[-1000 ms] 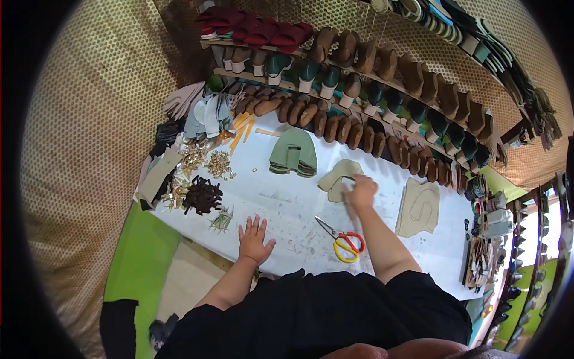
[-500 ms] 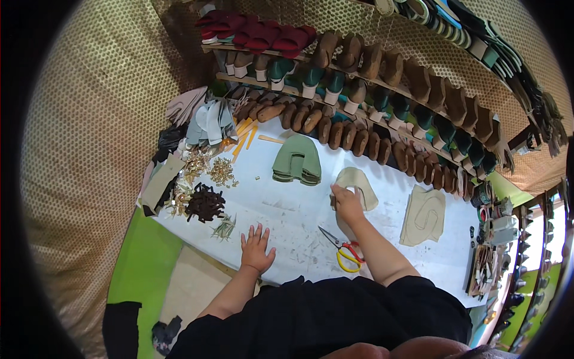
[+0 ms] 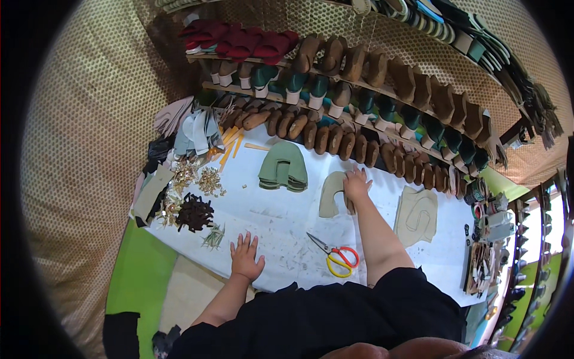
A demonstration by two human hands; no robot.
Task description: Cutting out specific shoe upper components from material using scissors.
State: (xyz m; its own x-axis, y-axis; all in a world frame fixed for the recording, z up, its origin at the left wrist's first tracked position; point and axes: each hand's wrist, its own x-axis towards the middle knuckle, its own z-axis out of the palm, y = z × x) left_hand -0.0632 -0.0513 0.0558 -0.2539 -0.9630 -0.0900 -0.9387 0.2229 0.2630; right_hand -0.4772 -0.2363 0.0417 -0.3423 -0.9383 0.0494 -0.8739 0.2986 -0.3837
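My right hand [image 3: 357, 184] rests on the right side of a beige U-shaped cut piece [image 3: 329, 196], its fingers spread over the curved edge. Part of that piece is hidden under the hand. Flat on the white table lies my left hand [image 3: 246, 258], fingers apart and holding nothing. Scissors [image 3: 338, 258] with one red and one yellow handle lie between my arms, blades pointing up and left. Farther off is a stack of green U-shaped pieces [image 3: 292, 155]. To the right of my forearm are beige sheets [image 3: 426, 206] with a rounded outline on top.
At the left are a dark brown pile of small strips [image 3: 195, 213], gold-coloured small parts [image 3: 210, 181], thin pale strips [image 3: 213, 237] and yellow strips [image 3: 232, 151]. Shelves with brown shoe lasts [image 3: 376, 67] and red slippers [image 3: 257, 45] line the table's far side.
My right hand has gone from the left leg of the beige U-shaped piece to its right side, and its fingers have spread. The left hand stays on the table. The whole view has shifted slightly.
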